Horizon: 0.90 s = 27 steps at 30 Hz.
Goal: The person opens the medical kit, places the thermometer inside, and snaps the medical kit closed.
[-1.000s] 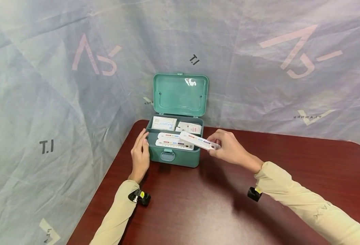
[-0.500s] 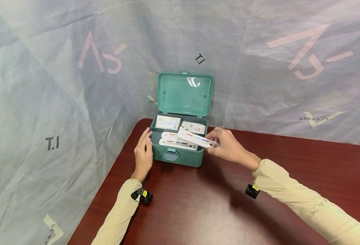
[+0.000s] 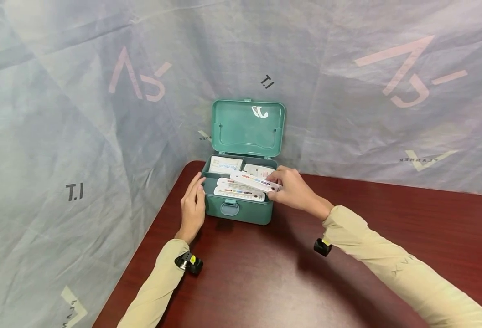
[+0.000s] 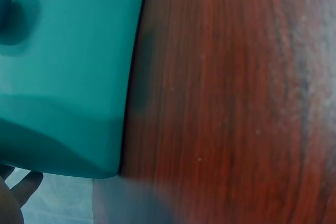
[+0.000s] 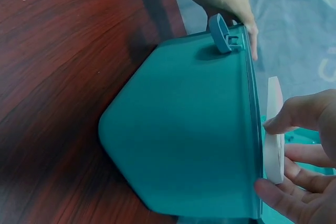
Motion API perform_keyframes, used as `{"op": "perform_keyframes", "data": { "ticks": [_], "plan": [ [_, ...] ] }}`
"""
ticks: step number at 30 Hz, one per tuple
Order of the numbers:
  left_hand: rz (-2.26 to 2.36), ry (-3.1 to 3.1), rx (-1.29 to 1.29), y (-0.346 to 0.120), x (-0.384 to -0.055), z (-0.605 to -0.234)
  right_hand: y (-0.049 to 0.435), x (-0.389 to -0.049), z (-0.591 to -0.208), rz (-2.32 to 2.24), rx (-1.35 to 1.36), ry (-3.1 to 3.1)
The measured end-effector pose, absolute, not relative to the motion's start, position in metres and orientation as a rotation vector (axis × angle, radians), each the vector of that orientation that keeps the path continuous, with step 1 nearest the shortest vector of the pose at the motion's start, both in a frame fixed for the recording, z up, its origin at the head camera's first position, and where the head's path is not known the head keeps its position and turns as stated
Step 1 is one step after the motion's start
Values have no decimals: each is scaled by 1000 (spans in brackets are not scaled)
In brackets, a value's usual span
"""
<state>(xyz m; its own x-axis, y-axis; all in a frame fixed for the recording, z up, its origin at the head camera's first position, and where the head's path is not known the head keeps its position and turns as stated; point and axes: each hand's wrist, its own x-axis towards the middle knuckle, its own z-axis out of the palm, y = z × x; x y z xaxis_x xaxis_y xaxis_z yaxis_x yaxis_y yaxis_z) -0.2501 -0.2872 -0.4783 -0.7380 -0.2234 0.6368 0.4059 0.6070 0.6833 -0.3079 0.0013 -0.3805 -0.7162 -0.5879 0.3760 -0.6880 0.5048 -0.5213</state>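
Note:
A green storage box (image 3: 241, 215) stands on the table with its lid (image 3: 249, 127) raised. My right hand (image 3: 296, 189) pinches one end of a white wall thermometer (image 3: 250, 181) with coloured marks, held slanted over the front compartment. Beneath it, two similar thermometers, a front one (image 3: 239, 194) and one behind (image 3: 225, 183), lie in that compartment. In the right wrist view the thumb and fingers grip the held thermometer (image 5: 274, 153) close above the box rim. My left hand (image 3: 192, 207), fingers fairly straight, rests against the box's left side; only its fingertips (image 4: 29, 184) show in the left wrist view.
Two rear compartments hold a white packet printed "Surgical" (image 3: 224, 164) and another white packet (image 3: 259, 171). A latch (image 3: 230, 208) hangs on the box front. Grey printed cloth (image 3: 335, 114) hangs behind and left of the dark red table (image 3: 368, 205).
My right hand has moved left with the thermometer, bringing it further over the box. The left hand stays at the box's side. The head view has shifted slightly.

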Motion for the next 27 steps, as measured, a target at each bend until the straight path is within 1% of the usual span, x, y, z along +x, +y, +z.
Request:
{"op": "perform_keyframes", "data": {
  "ticks": [14,27],
  "plan": [
    [-1115,-2109,-159,-288,-252,-480,-29,-317,-377,921,1206,-2637],
    [-1118,-2109,-179,-287,-251,-477,-33,-316,-387,928,1291,-2669]
  ]
}}
